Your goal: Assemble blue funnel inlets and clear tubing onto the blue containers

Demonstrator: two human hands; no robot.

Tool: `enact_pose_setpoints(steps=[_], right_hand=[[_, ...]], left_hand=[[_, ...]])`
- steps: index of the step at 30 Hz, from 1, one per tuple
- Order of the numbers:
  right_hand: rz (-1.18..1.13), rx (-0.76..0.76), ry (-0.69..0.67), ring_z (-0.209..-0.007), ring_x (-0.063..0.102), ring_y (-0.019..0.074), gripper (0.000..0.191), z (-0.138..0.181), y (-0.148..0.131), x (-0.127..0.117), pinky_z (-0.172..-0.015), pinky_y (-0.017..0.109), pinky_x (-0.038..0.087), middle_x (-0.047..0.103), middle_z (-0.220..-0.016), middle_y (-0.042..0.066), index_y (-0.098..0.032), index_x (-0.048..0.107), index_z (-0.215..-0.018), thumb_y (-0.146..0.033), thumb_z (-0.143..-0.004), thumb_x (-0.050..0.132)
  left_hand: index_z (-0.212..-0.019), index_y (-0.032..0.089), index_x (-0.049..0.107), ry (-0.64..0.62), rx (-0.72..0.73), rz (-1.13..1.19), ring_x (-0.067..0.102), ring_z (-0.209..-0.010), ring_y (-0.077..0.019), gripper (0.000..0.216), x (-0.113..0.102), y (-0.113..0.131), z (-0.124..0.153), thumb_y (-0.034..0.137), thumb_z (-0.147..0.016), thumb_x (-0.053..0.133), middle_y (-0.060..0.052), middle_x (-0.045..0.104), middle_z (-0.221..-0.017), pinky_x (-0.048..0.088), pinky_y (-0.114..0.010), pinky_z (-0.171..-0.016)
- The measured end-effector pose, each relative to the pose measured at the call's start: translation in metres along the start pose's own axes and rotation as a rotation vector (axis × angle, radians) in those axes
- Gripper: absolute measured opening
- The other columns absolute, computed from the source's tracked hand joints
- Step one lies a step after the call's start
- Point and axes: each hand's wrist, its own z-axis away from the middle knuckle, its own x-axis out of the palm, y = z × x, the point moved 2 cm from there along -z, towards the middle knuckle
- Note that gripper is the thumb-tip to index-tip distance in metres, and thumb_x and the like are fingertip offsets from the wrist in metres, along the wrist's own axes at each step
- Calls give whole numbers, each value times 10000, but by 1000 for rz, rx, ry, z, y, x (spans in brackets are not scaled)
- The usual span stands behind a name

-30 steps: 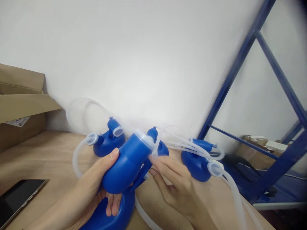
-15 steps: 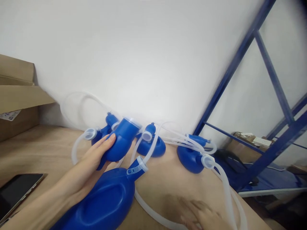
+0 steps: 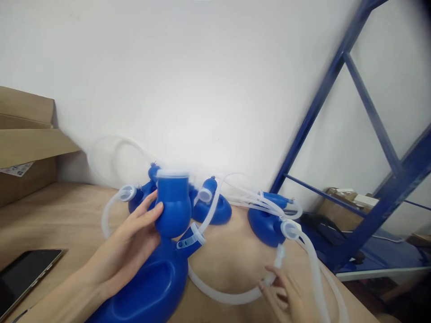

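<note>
My left hand (image 3: 141, 229) holds a rounded blue plastic funnel (image 3: 173, 204) with a translucent rim at its top, upright over a blue plastic bottle (image 3: 148, 278). The bottle's angled neck has a translucent cap (image 3: 197, 233) with a tube passing into it. Between the fingertips of my right hand (image 3: 284, 291) is the end of a translucent hose (image 3: 232, 297), with a pale connector (image 3: 279, 258) pointing up. The hose curves left across the table toward the bottle and disappears behind it.
More blue bottles with funnels and hoses stand along the wall, including one at the right (image 3: 266, 224) and one in the middle (image 3: 215, 211). A phone (image 3: 28, 278) lies at the left, near a cardboard box (image 3: 30, 148). A blue metal rack (image 3: 340, 242) rises at the right.
The funnel in my left hand has turned from tilted to upright. My right hand, blurred low on the table before, now pinches the hose end and has lifted it.
</note>
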Motion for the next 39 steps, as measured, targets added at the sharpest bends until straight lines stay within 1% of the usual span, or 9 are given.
enact_pose_setpoints(steps=[3, 6, 10, 13, 15, 19, 22, 35, 39], right_hand=[[-323, -53, 131, -923, 818, 251, 302, -37, -34, -7, -694, 307, 689, 766, -1175, 104, -278, 586, -1210, -388, -963, 719], [-550, -183, 255, -1006, 802, 228, 575, -74, -80, -19, -731, 332, 680, 705, -1344, 96, -379, 363, -1468, -301, -1003, 691], [-448, -397, -13, -1003, 775, 210, 398, -107, -138, -26, -741, 289, 625, 777, -1139, 52, -349, 551, -1437, -229, -1057, 550], [-263, -667, -262, -912, 765, 186, 448, -113, -169, -23, -756, 293, 585, 783, -1058, 16, -337, 632, -1343, -101, -1006, 454], [-146, -807, -342, -864, 757, 183, 480, -114, -181, -18, -704, 291, 543, 783, -1022, 11, -310, 652, -1306, -66, -962, 425], [-103, -839, -367, -656, 683, 156, 265, -117, -182, -4, -590, 281, 458, 739, -837, -11, -260, 673, -1259, -258, -1056, 503], [-52, -815, -356, -640, 678, 144, 278, -122, -172, 4, -580, 270, 442, 758, -859, -9, -284, 682, -1289, -410, -1113, 507], [-52, -803, -310, -691, 729, 159, 257, -128, -162, 7, -565, 282, 466, 809, -994, 7, -303, 632, -1260, -362, -1146, 409], [-59, -787, -264, -653, 720, 160, 232, -127, -165, -1, -533, 271, 484, 797, -898, -1, -280, 619, -1175, -355, -1141, 402]], left_hand=[[-1570, 406, 449, -31, 104, -81, 690, -1284, -385, 812, 5, 8, 6, 312, -855, 821, -68, 677, -1480, 660, -484, -951], [-1586, 438, 412, -23, 135, -112, 713, -1248, -391, 856, 7, 15, 10, 351, -839, 821, -71, 676, -1483, 692, -463, -869], [-1578, 457, 416, 31, 186, -98, 761, -1160, -366, 925, -4, 23, 9, 402, -779, 879, -48, 719, -1429, 705, -405, -839], [-1551, 419, 481, 20, 287, -131, 773, -1123, -383, 892, -18, 33, 6, 394, -763, 896, -60, 751, -1377, 718, -397, -783], [-1514, 367, 550, 39, 366, -141, 755, -1167, -384, 814, -25, 41, 5, 327, -772, 883, -63, 764, -1355, 711, -406, -837], [-1379, 276, 690, 55, 441, -175, 729, -1220, -383, 650, -29, 50, 5, 244, -756, 872, -70, 807, -1258, 680, -436, -949], [-1319, 254, 730, 66, 445, -218, 723, -1226, -398, 594, -28, 47, 4, 291, -748, 889, -84, 820, -1214, 678, -465, -954], [-1403, 367, 634, 170, 438, -223, 753, -1159, -372, 731, -31, 31, -9, 275, -731, 908, -43, 793, -1253, 711, -436, -855], [-1278, 376, 668, 199, 442, -278, 785, -993, -264, 689, -38, 29, -10, 285, -660, 959, 2, 800, -1084, 691, -290, -814]])
